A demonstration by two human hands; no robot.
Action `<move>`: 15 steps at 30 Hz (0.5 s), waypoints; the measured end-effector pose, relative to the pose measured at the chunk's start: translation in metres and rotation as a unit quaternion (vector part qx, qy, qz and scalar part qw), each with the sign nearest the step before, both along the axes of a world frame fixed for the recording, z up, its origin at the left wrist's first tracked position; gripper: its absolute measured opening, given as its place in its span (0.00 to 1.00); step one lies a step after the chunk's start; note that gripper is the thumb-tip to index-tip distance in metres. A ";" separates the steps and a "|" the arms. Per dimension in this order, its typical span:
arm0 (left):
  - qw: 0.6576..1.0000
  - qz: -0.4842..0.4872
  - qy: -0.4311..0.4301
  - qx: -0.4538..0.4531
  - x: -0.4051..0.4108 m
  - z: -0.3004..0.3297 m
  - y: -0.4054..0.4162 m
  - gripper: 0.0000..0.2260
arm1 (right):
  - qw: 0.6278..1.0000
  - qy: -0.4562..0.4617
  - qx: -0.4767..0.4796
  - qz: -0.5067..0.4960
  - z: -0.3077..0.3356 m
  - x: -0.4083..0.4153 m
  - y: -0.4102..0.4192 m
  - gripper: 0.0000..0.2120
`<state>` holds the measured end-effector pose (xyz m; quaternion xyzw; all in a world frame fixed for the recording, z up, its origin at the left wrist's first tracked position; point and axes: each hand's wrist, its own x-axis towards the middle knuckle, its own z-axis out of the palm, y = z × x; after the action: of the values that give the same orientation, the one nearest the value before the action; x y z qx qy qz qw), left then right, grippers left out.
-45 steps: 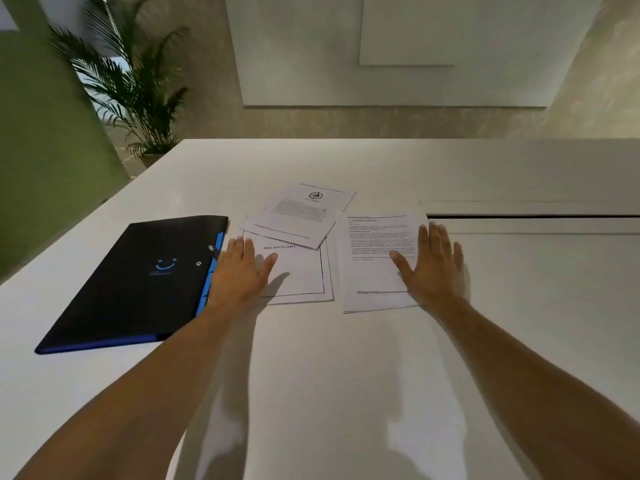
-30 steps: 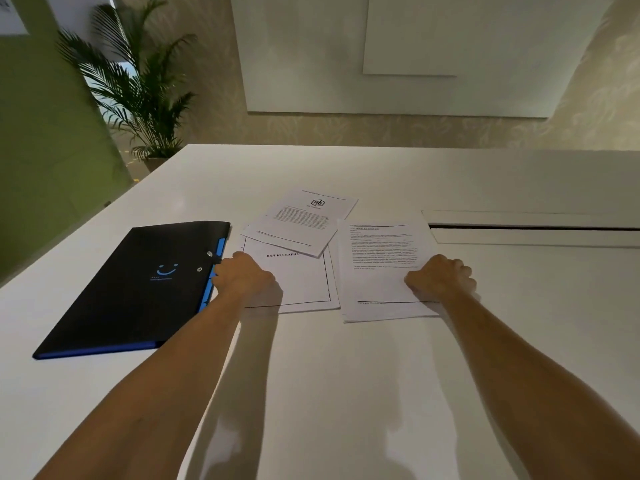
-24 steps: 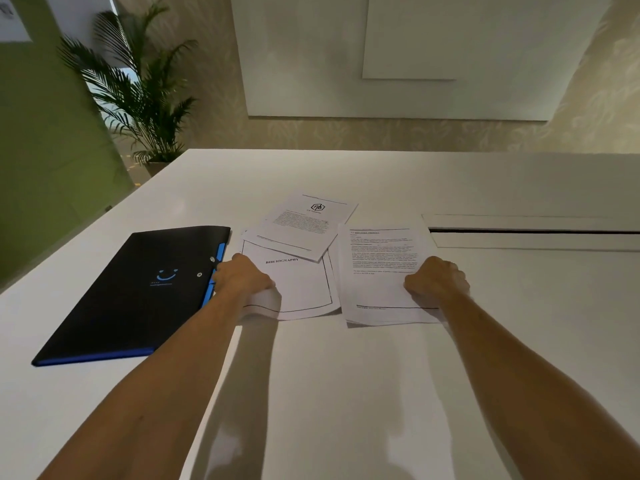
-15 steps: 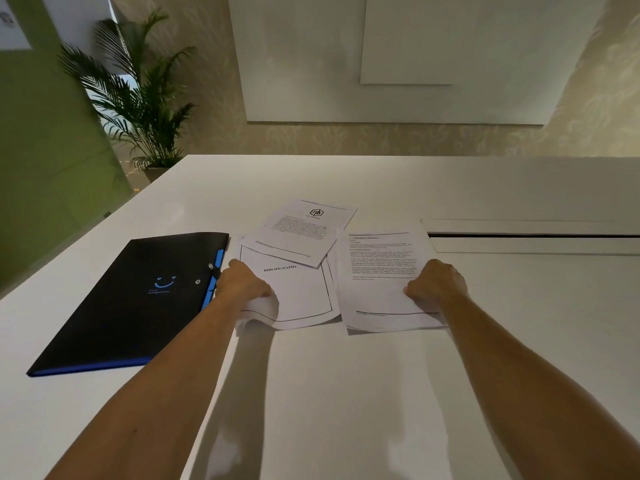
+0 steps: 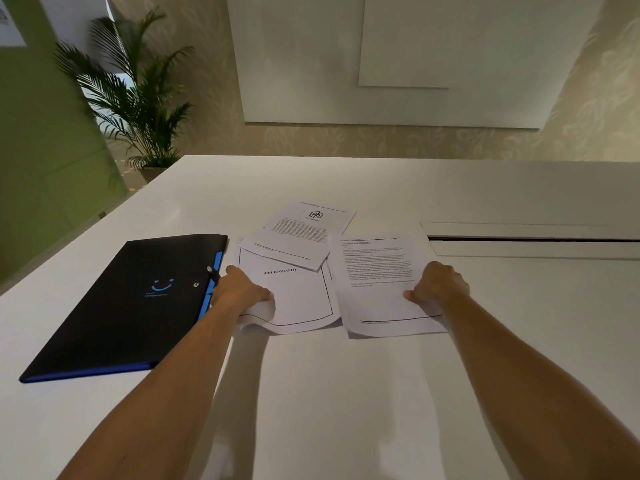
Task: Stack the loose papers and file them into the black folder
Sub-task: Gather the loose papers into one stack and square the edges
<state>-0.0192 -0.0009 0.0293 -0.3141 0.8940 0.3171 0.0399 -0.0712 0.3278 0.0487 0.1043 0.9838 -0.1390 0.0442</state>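
Note:
Three loose papers lie on the white table (image 5: 346, 393). My left hand (image 5: 239, 291) grips the left edge of the bibliography sheet (image 5: 294, 296), whose near corner curls up off the table. My right hand (image 5: 438, 285) grips the right edge of the text page (image 5: 374, 271), its near edge slightly raised. A logo sheet (image 5: 304, 230) lies tilted behind them, overlapping the top of the bibliography sheet. The closed black folder (image 5: 138, 299), with a blue edge and a smiley print, lies flat just left of my left hand.
A long recessed slot (image 5: 533, 240) runs across the tabletop right of the papers. A potted palm (image 5: 138, 98) stands beyond the table's far left corner, next to a green wall.
Both hands went from lying flat on the sheets to curling shut on their outer edges. The bibliography sheet's near corner and the text page's near edge have lifted off the table.

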 end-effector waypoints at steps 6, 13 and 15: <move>1.000 -0.002 0.004 -0.004 0.003 0.002 0.000 0.39 | 0.999 -0.016 -0.051 -0.007 -0.003 -0.001 -0.003 0.17; 0.998 0.030 0.038 0.042 0.012 0.003 0.000 0.41 | 0.953 -0.027 -0.286 -0.092 -0.014 -0.010 0.013 0.22; 0.992 0.053 0.050 0.105 0.012 0.001 -0.006 0.39 | 0.923 -0.070 -0.366 -0.098 -0.015 -0.013 0.020 0.21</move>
<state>-0.0074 -0.0065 0.0300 -0.3389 0.8388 0.4259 0.0115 -0.0840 0.3479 0.0340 0.1859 0.8438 -0.4853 0.1342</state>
